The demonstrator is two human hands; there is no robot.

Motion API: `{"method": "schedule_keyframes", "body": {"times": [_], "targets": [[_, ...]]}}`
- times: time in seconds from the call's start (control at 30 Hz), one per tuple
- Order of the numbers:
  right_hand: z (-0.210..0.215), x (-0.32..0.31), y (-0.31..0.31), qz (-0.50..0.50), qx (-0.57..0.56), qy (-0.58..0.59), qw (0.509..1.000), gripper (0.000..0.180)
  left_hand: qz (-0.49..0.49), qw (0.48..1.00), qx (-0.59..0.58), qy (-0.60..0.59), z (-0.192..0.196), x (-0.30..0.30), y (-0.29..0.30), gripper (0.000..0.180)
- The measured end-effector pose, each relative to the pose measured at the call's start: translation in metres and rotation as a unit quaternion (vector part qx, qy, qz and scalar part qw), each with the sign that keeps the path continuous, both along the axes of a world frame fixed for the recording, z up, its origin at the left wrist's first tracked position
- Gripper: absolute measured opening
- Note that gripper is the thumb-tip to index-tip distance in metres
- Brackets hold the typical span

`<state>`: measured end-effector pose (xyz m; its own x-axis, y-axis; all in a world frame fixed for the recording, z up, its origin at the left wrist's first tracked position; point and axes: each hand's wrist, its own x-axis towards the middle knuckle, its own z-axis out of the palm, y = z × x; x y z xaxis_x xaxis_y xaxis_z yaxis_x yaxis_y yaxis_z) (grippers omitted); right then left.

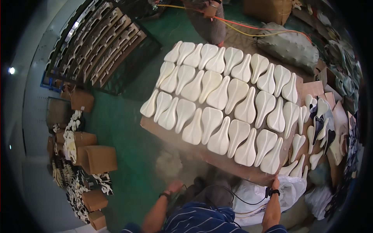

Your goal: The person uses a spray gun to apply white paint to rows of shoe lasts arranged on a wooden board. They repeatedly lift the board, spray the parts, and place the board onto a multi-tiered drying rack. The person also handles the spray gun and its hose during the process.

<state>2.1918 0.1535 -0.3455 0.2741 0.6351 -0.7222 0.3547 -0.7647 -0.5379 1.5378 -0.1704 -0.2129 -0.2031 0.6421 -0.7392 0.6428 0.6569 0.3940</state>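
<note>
White foam bicycle saddle pads (212, 116) lie in three rows on a brown-topped table (163, 130), narrow and wide ends alternating. At the table's near right corner, my right hand (275, 182) grips the edge; its fingers are partly hidden. My left hand (175, 186) hangs low beside my legs, off the table, next to a pale blurred lump (169, 165). Its fingers are too blurred to read, and nothing shows clearly in it. Each wrist has a dark band.
Loose saddle pads (298, 145) and cardboard pieces crowd the right side. A white plastic sack (252, 196) lies by my right forearm. A rack (105, 46) stands at far left, boxes (97, 159) below it. Another person's hand (211, 10) is beyond the table, near orange and yellow hoses (248, 27).
</note>
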Motion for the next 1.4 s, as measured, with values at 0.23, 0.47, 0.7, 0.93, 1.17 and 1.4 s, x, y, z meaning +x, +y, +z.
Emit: {"method": "schedule_keyframes", "body": {"times": [0.23, 0.47, 0.7, 0.93, 1.17, 1.4], "targets": [[0.057, 0.000, 0.019, 0.048, -0.074, -0.070, 0.994, 0.098, 0.497, 0.824, 0.017, -0.272, -0.020, -0.009, 0.131, 0.041], [0.096, 0.002, 0.030, 0.048, -0.048, -0.020, 0.997, 0.106, 0.698, 0.690, 0.041, -0.187, -0.057, -0.020, 0.226, 0.059], [0.161, -0.040, 0.015, 0.047, 0.023, -0.051, 0.997, 0.093, 0.691, 0.676, 0.089, -0.239, -0.076, -0.031, 0.214, 0.059], [0.196, -0.040, -0.006, -0.081, 0.134, -0.168, 0.973, 0.085, 0.673, 0.659, 0.131, -0.309, -0.008, -0.039, 0.204, 0.032], [0.331, -0.080, -0.004, -0.001, 0.243, -0.320, 0.916, 0.095, 0.659, 0.626, 0.100, -0.404, 0.047, -0.081, 0.196, 0.029], [0.351, -0.115, -0.024, 0.040, 0.336, -0.286, 0.896, 0.064, 0.633, 0.621, 0.161, -0.433, 0.114, -0.152, 0.169, 0.032]]}}
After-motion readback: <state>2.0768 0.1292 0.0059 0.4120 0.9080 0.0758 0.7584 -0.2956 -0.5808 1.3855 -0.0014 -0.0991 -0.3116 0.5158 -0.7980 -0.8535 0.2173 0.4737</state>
